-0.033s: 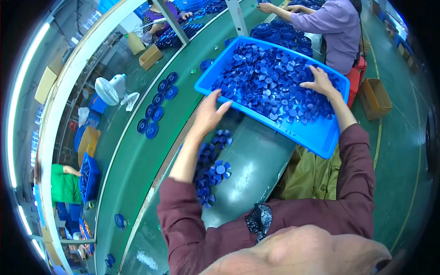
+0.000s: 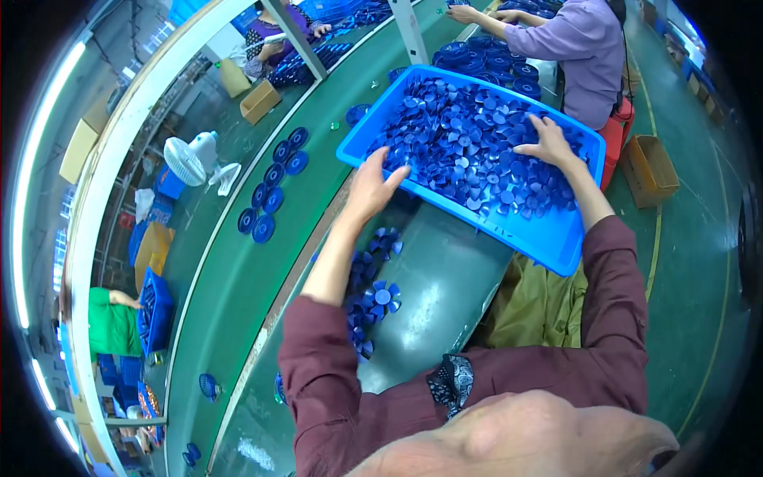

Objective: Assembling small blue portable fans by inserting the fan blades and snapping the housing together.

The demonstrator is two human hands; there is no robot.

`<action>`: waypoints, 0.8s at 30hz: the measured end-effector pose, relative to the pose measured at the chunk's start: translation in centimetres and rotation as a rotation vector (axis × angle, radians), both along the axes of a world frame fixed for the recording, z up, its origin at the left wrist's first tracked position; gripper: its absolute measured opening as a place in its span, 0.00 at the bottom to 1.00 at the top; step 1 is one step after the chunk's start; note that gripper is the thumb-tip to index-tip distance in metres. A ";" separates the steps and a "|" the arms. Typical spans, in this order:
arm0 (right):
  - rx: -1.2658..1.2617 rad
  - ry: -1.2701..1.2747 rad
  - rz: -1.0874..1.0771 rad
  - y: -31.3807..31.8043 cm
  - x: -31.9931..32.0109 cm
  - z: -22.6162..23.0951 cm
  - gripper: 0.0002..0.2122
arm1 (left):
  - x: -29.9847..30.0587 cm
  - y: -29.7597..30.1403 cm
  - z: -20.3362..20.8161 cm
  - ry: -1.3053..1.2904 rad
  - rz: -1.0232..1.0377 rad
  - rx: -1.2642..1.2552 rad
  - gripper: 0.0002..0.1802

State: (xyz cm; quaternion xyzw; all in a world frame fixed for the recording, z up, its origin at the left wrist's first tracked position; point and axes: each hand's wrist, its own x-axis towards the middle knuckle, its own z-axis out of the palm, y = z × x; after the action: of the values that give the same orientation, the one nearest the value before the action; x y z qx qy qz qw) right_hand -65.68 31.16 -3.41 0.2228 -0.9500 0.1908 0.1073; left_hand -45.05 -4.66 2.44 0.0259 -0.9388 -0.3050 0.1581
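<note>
A blue plastic bin [image 2: 548,238] stands ahead of me at a slant, heaped with small dark-blue fan blades [image 2: 461,139]; its near right corner shows bare bottom. My left hand [image 2: 370,187] is at the bin's near left rim, fingertips over the edge and thumb apart from them. Whether it presses on the rim is hard to tell. Over the right part of the heap, my right hand [image 2: 552,147] has its fingers spread, close to the blades and holding none that I can see. Several loose fan blades [image 2: 382,296] lie on the worktable [image 2: 429,278] beneath my left forearm.
A green conveyor belt [image 2: 230,274] curves along my left, carrying round blue parts [image 2: 273,174]. Beyond the bin, more round blue parts [image 2: 477,60] are piled beside a person in a purple top [image 2: 572,48]. An open carton [image 2: 650,171] is on the floor at right.
My left hand has moved slightly right, its fingertips now over the bin's rim. My right hand has shifted a little to the left above the blades.
</note>
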 end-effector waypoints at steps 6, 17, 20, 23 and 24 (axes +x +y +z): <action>-0.106 -0.102 0.160 -5.3 2.7 -1.3 0.50 | -10.6 0.5 -3.2 -0.259 0.279 -0.014 0.53; 0.026 -0.175 0.083 -4.8 2.6 0.6 0.50 | -13.3 2.7 -4.2 -0.260 0.014 -0.095 0.50; -0.030 -0.154 0.140 -5.1 2.6 0.5 0.50 | -13.3 2.2 -4.5 -0.249 -0.060 0.061 0.53; -0.074 -0.117 0.137 -5.5 2.5 -0.2 0.50 | -13.5 2.0 -4.7 -0.242 -0.098 0.123 0.58; -0.073 -0.127 0.126 -5.5 2.7 -0.4 0.50 | -13.2 2.2 -4.5 -0.289 -0.107 0.146 0.58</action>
State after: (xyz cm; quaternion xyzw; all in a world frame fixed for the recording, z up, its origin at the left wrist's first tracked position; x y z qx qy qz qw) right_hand -62.98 25.61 -3.78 0.2657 -0.9313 0.2453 0.0427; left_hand -58.29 -2.41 -2.06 0.0308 -0.9271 -0.3736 0.0029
